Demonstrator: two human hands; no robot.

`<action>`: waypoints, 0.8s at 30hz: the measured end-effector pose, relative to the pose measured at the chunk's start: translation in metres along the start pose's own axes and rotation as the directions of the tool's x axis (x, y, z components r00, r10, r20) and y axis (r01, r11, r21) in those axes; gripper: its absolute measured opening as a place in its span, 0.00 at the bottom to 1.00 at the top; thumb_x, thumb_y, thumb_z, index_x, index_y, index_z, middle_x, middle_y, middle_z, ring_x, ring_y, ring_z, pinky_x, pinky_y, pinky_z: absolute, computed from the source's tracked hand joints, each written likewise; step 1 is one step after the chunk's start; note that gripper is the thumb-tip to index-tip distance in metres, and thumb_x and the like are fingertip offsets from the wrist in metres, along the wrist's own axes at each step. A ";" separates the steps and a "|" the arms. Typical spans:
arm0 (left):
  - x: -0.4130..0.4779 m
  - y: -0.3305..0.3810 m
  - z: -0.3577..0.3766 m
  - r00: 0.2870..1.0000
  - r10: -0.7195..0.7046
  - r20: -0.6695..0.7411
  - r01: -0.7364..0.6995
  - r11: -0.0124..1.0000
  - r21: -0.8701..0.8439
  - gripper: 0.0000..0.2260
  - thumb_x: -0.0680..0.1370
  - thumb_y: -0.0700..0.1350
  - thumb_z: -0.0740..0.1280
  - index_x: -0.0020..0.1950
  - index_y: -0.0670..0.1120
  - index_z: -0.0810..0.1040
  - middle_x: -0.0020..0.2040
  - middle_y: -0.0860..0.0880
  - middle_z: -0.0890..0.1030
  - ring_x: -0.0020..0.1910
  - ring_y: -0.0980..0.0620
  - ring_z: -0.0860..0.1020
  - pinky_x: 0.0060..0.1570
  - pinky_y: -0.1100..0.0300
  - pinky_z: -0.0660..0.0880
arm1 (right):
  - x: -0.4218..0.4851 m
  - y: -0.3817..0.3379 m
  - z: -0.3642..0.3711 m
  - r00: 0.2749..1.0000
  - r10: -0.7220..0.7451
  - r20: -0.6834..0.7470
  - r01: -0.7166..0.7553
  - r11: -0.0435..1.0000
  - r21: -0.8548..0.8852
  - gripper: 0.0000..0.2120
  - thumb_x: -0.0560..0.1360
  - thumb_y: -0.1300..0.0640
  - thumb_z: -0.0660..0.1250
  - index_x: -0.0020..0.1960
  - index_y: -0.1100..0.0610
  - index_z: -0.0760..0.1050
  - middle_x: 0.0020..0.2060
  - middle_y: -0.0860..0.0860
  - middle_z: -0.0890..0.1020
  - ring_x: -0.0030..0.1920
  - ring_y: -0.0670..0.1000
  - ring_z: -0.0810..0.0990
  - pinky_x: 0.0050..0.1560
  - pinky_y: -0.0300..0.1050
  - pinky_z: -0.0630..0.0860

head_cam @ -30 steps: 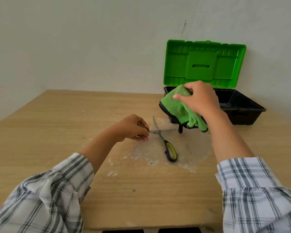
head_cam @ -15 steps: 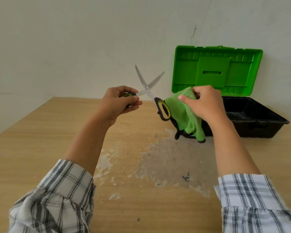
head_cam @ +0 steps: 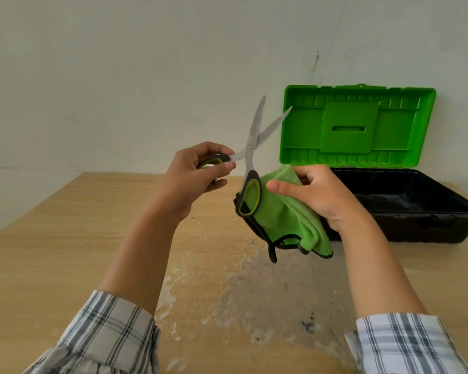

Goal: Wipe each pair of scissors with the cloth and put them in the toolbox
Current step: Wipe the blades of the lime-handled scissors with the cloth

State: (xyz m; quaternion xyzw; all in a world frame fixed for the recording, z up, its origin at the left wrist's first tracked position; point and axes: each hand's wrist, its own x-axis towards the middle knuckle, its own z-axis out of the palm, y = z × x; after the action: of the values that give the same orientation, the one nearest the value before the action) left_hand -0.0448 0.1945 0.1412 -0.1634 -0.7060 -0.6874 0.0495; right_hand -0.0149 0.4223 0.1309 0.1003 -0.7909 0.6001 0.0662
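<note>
Scissors [head_cam: 250, 155]: one pair, held in the air above the counter, blades apart and pointing up; smooth grey metal blades tapering to points, black handles with yellow-green oval loop linings. One handle is pinched in the left hand [head_cam: 193, 179], fingers closed round it; the other loop hangs free just right of that hand, resting against the cloth.

Cloth [head_cam: 287, 214]: bright green, nubby microfibre weave with dark bound edging and a small hanging loop, folded in soft layers. Gripped by the right hand [head_cam: 319, 195], thumb over the front, fingers behind.

Toolbox [head_cam: 405, 201]: beyond the right hand, open; ribbed glossy green plastic lid upright, matte black rectangular tray, contents possibly none, interior too dark to tell.

Counter [head_cam: 52, 238]: pale wood-grain laminate; below both hands, a rough grey patch where the surface has worn away.

Sleeves [head_cam: 405, 344]: grey-and-white plaid.
</note>
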 end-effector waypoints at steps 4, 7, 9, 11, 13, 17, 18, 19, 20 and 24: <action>-0.001 -0.003 0.008 1.000 0.013 0.002 -0.013 1.000 -0.017 0.07 0.75 0.37 0.72 0.52 0.44 0.81 0.45 0.49 0.82 0.41 0.54 0.79 0.46 0.60 0.80 | 0.002 0.001 0.009 1.000 -0.026 0.007 0.026 0.999 -0.021 0.18 0.64 0.46 0.78 0.49 0.54 0.85 0.43 0.49 0.88 0.45 0.49 0.88 0.47 0.43 0.83; -0.002 -0.003 0.013 1.000 0.020 -0.006 -0.020 0.998 -0.055 0.08 0.76 0.36 0.71 0.54 0.42 0.80 0.46 0.47 0.82 0.41 0.52 0.82 0.47 0.56 0.82 | 0.002 0.000 0.016 1.000 -0.029 -0.004 0.029 0.999 -0.031 0.17 0.63 0.43 0.78 0.47 0.53 0.85 0.42 0.48 0.88 0.44 0.48 0.87 0.49 0.46 0.83; -0.003 -0.003 0.015 1.000 0.024 0.000 -0.024 0.997 -0.067 0.08 0.76 0.36 0.71 0.54 0.42 0.79 0.47 0.47 0.83 0.41 0.52 0.83 0.46 0.56 0.81 | 0.003 0.000 0.021 0.999 -0.031 -0.027 0.030 0.997 -0.067 0.18 0.62 0.42 0.78 0.46 0.52 0.86 0.41 0.48 0.88 0.44 0.48 0.87 0.51 0.49 0.83; -0.004 -0.003 0.015 1.000 0.029 0.006 -0.028 0.997 -0.074 0.08 0.76 0.36 0.71 0.54 0.43 0.79 0.47 0.48 0.83 0.42 0.52 0.83 0.46 0.57 0.81 | 0.004 0.000 0.025 0.998 -0.036 -0.054 0.031 0.995 -0.095 0.16 0.64 0.43 0.79 0.45 0.53 0.86 0.40 0.47 0.88 0.43 0.48 0.87 0.51 0.51 0.83; -0.005 -0.003 0.016 0.999 0.033 0.019 -0.032 0.997 -0.073 0.08 0.75 0.36 0.71 0.54 0.43 0.79 0.47 0.48 0.83 0.42 0.51 0.83 0.47 0.56 0.82 | 0.005 0.000 0.027 0.997 -0.046 -0.069 0.036 0.990 -0.133 0.13 0.67 0.46 0.79 0.46 0.53 0.86 0.39 0.47 0.88 0.42 0.47 0.87 0.50 0.51 0.84; -0.007 -0.001 0.011 1.000 0.019 0.001 -0.019 0.995 -0.098 0.09 0.74 0.35 0.72 0.54 0.41 0.80 0.47 0.43 0.83 0.44 0.47 0.84 0.47 0.55 0.82 | 0.005 0.001 0.025 0.991 -0.094 -0.100 0.070 0.972 -0.224 0.09 0.70 0.50 0.78 0.45 0.54 0.86 0.37 0.47 0.88 0.39 0.47 0.87 0.46 0.50 0.84; -0.006 0.000 0.009 1.000 0.010 -0.028 -0.013 0.992 -0.122 0.10 0.73 0.35 0.73 0.53 0.41 0.80 0.46 0.42 0.83 0.44 0.47 0.84 0.47 0.56 0.82 | 0.005 0.001 0.022 0.989 -0.100 -0.105 0.073 0.969 -0.235 0.08 0.70 0.49 0.78 0.45 0.53 0.86 0.37 0.47 0.87 0.38 0.46 0.87 0.45 0.48 0.84; -0.006 0.001 0.006 0.998 -0.003 -0.058 -0.006 0.987 -0.158 0.11 0.71 0.35 0.74 0.52 0.41 0.80 0.46 0.40 0.83 0.44 0.46 0.84 0.47 0.56 0.81 | 0.004 0.002 0.019 0.989 -0.104 -0.103 0.076 0.966 -0.246 0.08 0.70 0.49 0.78 0.45 0.53 0.86 0.36 0.46 0.87 0.37 0.45 0.86 0.43 0.46 0.84; -0.005 0.001 0.003 0.996 -0.021 -0.083 0.004 0.978 -0.207 0.13 0.70 0.35 0.76 0.52 0.40 0.80 0.46 0.40 0.83 0.44 0.46 0.85 0.47 0.56 0.81 | 0.004 0.002 0.017 0.989 -0.111 -0.096 0.084 0.963 -0.256 0.08 0.70 0.49 0.78 0.44 0.52 0.86 0.36 0.45 0.87 0.37 0.45 0.86 0.41 0.43 0.83; -0.005 -0.002 0.003 0.982 -0.134 -0.133 0.061 0.893 -0.447 0.15 0.68 0.35 0.76 0.52 0.38 0.79 0.38 0.43 0.84 0.41 0.48 0.85 0.45 0.57 0.81 | 0.003 0.002 0.015 0.986 -0.136 -0.092 0.103 0.950 -0.295 0.07 0.70 0.49 0.78 0.43 0.52 0.86 0.36 0.45 0.87 0.37 0.45 0.86 0.41 0.45 0.83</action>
State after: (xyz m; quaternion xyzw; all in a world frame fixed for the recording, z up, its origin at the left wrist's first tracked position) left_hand -0.0405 0.1971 0.1382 -0.0789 -0.5331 -0.8417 0.0334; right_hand -0.0177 0.4083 0.1261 0.1036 -0.8576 0.4775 0.1606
